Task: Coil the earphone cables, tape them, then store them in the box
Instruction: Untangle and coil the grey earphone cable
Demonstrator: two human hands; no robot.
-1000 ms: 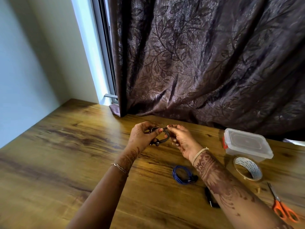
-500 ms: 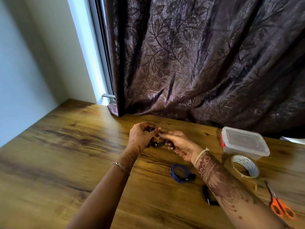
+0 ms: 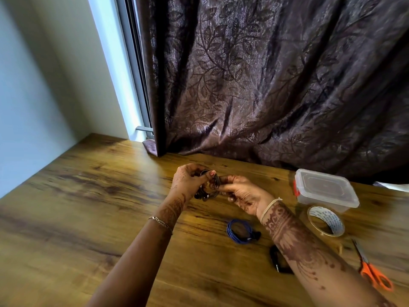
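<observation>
Above the counter (image 3: pixel 93 196), both hands, left (image 3: pixel 188 185) and right (image 3: pixel 245 193), pinch a dark coil (image 3: pixel 210 188), probably light, limp and springy, best gripped across its bunched loops.

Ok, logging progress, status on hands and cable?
Left hand and right hand both gripping dark earphone coil, above table. Box lidded. Nothing in the way.

Surface (image 3: pixel 88 207): wood-grain finish, warm brown, slight sheen. Curtain (image 3: pixel 265 85): dark woven cloth, leaf pattern, faint lustre. Box (image 3: pixel 325 191): clear, smooth plastic with a frosted lid. Tape roll (image 3: pixel 326 220): glossy transparent film on a printed paper core. Scissors (image 3: pixel 374 275): orange plastic handles, metal blades. Blue cable coil (image 3: pixel 239 231): smooth, matt sheath.
</observation>
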